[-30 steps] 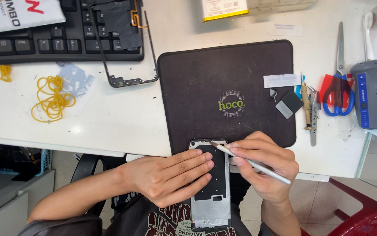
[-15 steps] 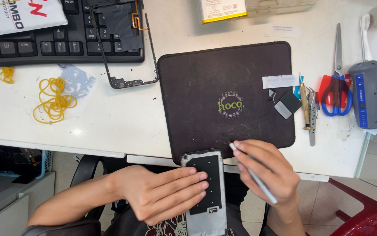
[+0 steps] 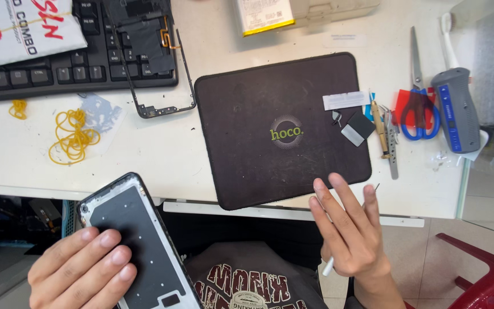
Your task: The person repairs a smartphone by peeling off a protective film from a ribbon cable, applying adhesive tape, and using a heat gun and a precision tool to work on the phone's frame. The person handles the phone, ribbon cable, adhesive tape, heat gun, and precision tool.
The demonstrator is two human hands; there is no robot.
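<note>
Phone frame [image 3: 138,240], back side up, sits below the near edge of the bench [image 3: 161,154], at lower left. Left hand [image 3: 81,272] grips it, fingers [image 3: 106,256] pressed together across its dark panel. Right hand [image 3: 347,229] holds a thin white-tipped tool [image 3: 328,266], fingers spread loosely, overlapping the black mat [image 3: 247,109]. Scissors [image 3: 418,103] lie far right.

Mat [image 3: 247,97] middle free; tools [image 3: 387,134] right
</note>
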